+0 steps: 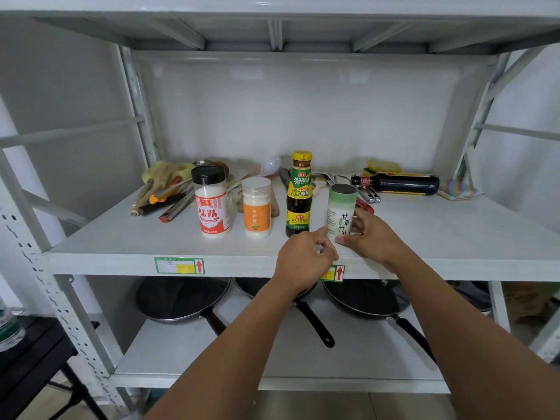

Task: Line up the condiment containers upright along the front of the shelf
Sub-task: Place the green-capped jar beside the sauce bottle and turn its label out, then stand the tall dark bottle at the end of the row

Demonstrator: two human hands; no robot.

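Upright near the front of the white shelf [121, 241] stand a red-labelled jar with a black cap [212, 201], an orange-labelled jar [257, 207] and a dark sauce bottle with a yellow cap [299, 194]. To their right stands a green-capped white jar [341, 212]. My right hand [371, 234] grips its lower right side. My left hand [306, 259] touches its lower left with the fingertips. A dark soy sauce bottle [400, 184] lies on its side at the back right.
Knives and utensils [165, 192] are piled at the back left, spoons and tongs [333, 178] lie behind the jars, and sponges and cloths [457, 189] sit at the back right. Black pans [181, 298] rest on the lower shelf. A dark table [33, 353] stands at the left.
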